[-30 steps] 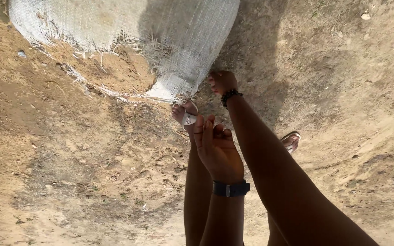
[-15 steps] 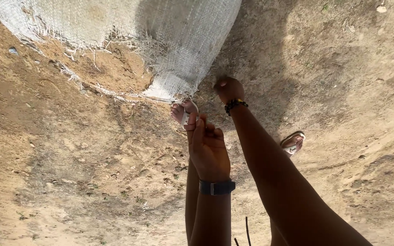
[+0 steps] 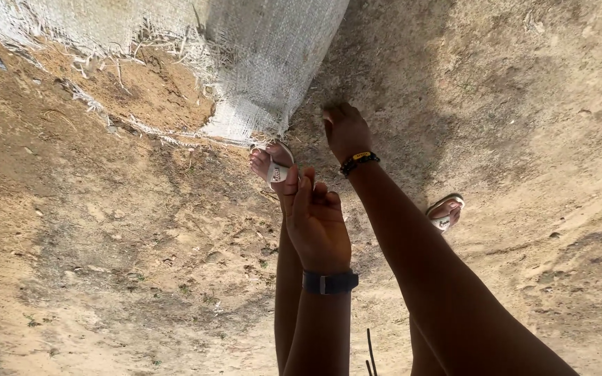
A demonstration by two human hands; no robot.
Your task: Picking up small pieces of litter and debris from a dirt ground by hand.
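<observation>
One big woven white sack (image 3: 266,63) lies on the sandy ground (image 3: 106,230), just ahead of your sandalled foot (image 3: 271,166). It looks full and heavy, with soft sides, slippery weave and frayed edges that would likely tear; the bunched corner nearest you seems the soundest hold. Your right hand (image 3: 344,129) is loosely curled and empty, near that corner. Your left hand (image 3: 317,219) hangs half-curled, holding nothing.

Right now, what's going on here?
A person stands on sandy ground, both arms reaching down toward a frayed woven sack. The right hand, with a bead bracelet, is closed just beside the sack's lower edge; whether it grips anything cannot be told. The left hand, with a dark wristband, hangs empty above a sandalled foot.
</observation>
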